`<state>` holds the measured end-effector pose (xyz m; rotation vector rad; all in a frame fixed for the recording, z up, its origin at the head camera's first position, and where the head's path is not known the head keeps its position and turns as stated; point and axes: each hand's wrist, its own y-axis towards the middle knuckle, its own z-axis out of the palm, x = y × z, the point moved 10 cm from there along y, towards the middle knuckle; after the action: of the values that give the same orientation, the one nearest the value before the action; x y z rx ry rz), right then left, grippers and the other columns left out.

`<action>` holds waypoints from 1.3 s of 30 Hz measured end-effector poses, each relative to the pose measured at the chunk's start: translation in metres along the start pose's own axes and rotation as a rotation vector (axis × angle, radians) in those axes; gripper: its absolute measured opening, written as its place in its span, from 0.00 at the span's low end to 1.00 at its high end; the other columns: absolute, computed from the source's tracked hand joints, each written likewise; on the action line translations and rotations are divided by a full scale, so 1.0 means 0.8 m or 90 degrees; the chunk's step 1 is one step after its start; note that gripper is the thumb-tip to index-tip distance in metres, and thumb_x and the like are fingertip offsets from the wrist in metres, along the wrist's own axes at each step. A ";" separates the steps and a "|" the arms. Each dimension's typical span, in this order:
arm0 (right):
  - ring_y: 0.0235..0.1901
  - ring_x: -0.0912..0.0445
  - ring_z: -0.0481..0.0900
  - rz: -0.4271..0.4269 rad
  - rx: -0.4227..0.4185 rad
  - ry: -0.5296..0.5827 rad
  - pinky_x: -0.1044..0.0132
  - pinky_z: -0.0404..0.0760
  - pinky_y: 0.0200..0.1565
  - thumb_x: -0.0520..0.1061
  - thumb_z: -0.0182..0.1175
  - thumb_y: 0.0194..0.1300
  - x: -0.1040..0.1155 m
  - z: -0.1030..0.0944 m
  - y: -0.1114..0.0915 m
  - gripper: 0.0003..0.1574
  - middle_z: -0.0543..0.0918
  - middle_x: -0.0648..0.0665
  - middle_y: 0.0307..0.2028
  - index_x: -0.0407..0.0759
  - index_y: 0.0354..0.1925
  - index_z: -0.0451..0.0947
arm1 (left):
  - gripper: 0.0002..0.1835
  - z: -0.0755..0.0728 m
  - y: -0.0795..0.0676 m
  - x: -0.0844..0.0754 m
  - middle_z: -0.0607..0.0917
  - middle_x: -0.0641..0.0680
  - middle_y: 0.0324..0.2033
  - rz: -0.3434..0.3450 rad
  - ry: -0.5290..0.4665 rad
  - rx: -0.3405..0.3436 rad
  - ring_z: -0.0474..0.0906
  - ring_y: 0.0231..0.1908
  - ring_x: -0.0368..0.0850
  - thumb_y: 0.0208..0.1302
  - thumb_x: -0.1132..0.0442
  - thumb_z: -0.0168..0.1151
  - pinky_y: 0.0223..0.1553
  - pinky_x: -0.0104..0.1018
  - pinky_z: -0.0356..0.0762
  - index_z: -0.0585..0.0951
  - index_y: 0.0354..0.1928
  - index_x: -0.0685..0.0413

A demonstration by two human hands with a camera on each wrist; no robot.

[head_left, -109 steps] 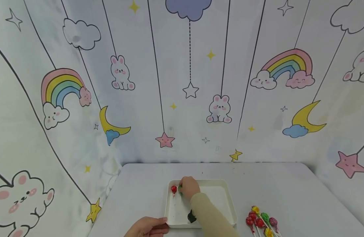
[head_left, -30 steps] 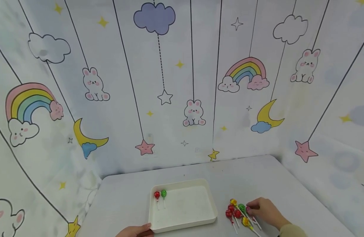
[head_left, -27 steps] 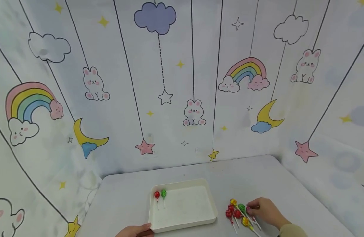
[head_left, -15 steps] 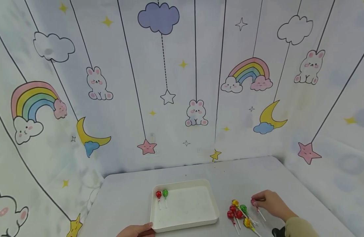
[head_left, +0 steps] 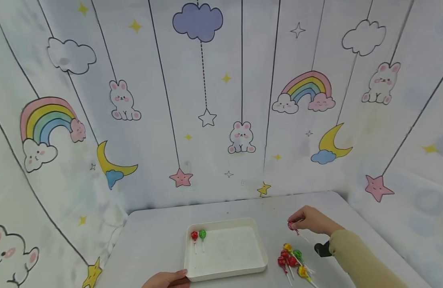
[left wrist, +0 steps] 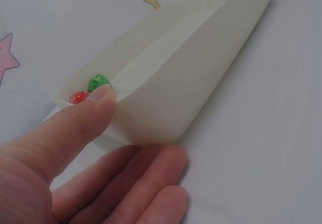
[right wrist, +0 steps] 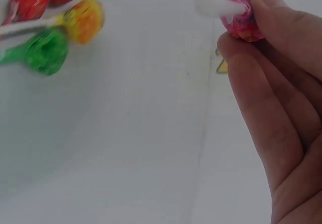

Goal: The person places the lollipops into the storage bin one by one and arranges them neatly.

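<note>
My right hand (head_left: 312,220) pinches a pink lollipop (right wrist: 242,13) by its wrapped head between thumb and fingertips, its white stick pointing away from the hand. In the head view it hovers beyond the pile, to the right of the white tray (head_left: 228,276). With the thumb on the rim and fingers beneath, my left hand (left wrist: 95,158) grips the tray's near left corner. Inside the tray at its far left, a red lollipop (head_left: 194,235) and a green lollipop (head_left: 202,234) lie side by side, sticks toward me.
Right of the tray lies a pile of lollipops: several red ones (head_left: 281,261), two yellow ones (head_left: 302,272) and a green one (head_left: 297,254). A white table (head_left: 163,240) carries everything. Walls with painted rabbits and stars (head_left: 181,178) stand behind and at both sides.
My right hand went from the tray, where it touched the green lollipop, to the pile, took the pink lollipop and carried it up and away. The left hand stays at the tray's corner.
</note>
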<state>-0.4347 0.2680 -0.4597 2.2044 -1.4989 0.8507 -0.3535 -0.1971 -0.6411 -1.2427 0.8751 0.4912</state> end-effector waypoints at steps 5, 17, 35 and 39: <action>0.38 0.57 0.85 0.003 0.006 -0.010 0.55 0.89 0.45 0.44 0.71 0.65 0.042 0.021 0.055 0.11 0.91 0.49 0.37 0.40 0.45 0.89 | 0.30 -0.004 -0.005 -0.002 0.92 0.51 0.39 -0.004 0.002 -0.021 0.88 0.41 0.39 0.64 0.45 0.72 0.51 0.36 0.87 0.84 0.53 0.68; 0.33 0.59 0.82 -0.014 0.039 -0.011 0.62 0.86 0.41 0.38 0.73 0.61 0.139 0.166 0.179 0.05 0.89 0.51 0.31 0.40 0.39 0.90 | 0.27 -0.004 -0.017 -0.017 0.92 0.56 0.39 0.042 -0.039 -0.033 0.90 0.43 0.45 0.66 0.52 0.72 0.51 0.36 0.88 0.83 0.53 0.73; 0.26 0.59 0.74 -0.010 -0.093 -0.105 0.64 0.82 0.33 0.39 0.76 0.57 0.160 0.265 0.225 0.05 0.83 0.52 0.25 0.43 0.30 0.87 | 0.26 0.009 -0.012 -0.011 0.91 0.53 0.42 0.052 -0.001 0.007 0.89 0.45 0.43 0.71 0.49 0.66 0.52 0.37 0.87 0.84 0.53 0.70; 0.24 0.61 0.73 -0.023 -0.115 -0.170 0.65 0.81 0.31 0.39 0.75 0.58 0.171 0.265 0.227 0.07 0.84 0.52 0.23 0.43 0.27 0.86 | 0.26 0.005 -0.008 -0.012 0.92 0.53 0.42 0.051 -0.005 0.003 0.89 0.45 0.43 0.70 0.49 0.67 0.52 0.37 0.87 0.84 0.53 0.70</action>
<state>-0.5061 -0.0230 -0.5423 2.2674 -1.5790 0.4019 -0.3529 -0.1943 -0.6295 -1.2036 0.9221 0.5572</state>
